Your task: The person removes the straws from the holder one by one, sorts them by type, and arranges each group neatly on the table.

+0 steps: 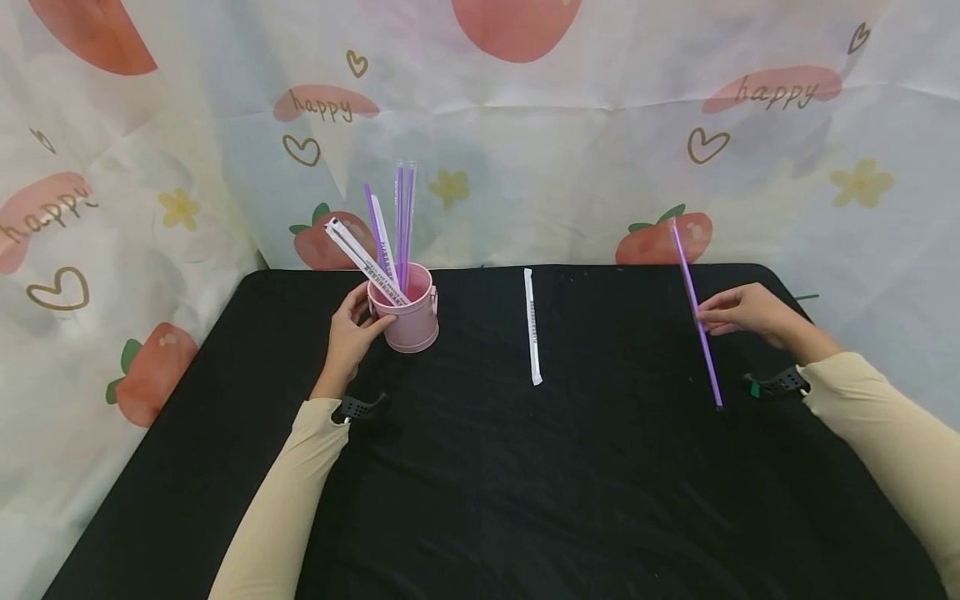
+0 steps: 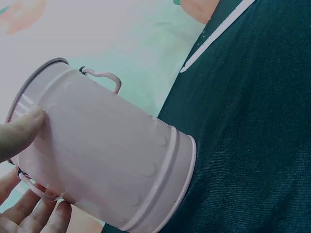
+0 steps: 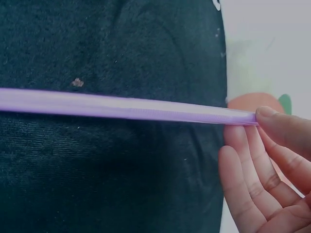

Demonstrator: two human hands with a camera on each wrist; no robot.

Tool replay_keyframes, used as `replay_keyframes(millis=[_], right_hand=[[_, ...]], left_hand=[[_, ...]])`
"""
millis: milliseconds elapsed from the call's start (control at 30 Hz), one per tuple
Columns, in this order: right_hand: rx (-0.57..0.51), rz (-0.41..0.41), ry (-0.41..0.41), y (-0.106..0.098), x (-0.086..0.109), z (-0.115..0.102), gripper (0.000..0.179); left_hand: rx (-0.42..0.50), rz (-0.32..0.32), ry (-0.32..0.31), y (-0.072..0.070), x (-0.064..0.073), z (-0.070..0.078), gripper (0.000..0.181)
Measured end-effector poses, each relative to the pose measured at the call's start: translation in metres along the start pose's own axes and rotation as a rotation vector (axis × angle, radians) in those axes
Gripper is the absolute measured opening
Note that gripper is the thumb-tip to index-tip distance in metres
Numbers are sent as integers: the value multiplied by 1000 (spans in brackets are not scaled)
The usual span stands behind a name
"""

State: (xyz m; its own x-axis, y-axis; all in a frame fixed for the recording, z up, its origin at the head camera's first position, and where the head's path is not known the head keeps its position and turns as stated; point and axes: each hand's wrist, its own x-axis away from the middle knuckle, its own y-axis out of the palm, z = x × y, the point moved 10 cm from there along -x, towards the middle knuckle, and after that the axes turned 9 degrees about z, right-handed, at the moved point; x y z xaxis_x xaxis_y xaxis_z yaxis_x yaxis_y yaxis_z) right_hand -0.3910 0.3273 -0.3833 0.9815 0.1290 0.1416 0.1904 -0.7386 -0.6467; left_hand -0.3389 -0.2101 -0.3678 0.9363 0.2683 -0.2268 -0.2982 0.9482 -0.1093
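My left hand (image 1: 352, 333) grips the side of a pink metal bucket (image 1: 412, 327) near its rim, thumb on the front and fingers around a small handle. In the left wrist view, the bucket (image 2: 107, 150) stands on the black cloth. Several straws lean in it, some purple (image 1: 409, 217) in clear wrappers and some in white paper wrappers (image 1: 363, 260). On the right, my right hand (image 1: 742, 312) pinches a purple straw (image 1: 693, 304) between thumb and fingers. Seen from the right wrist, that straw (image 3: 121, 107) appears inside a clear wrapper, above the cloth.
One white-wrapped straw (image 1: 532, 329) lies on the black tablecloth (image 1: 525, 492) between the hands. A printed curtain (image 1: 525, 150) with fruit and hearts hangs behind the table's back edge and along the left side.
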Motion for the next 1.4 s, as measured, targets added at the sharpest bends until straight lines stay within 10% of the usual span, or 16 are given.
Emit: replay_keyframes(millis=[1400], right_hand=[[-19,39,150,36,-25,25,20]], left_hand=[[8,5,-13,1,0,-1,68]])
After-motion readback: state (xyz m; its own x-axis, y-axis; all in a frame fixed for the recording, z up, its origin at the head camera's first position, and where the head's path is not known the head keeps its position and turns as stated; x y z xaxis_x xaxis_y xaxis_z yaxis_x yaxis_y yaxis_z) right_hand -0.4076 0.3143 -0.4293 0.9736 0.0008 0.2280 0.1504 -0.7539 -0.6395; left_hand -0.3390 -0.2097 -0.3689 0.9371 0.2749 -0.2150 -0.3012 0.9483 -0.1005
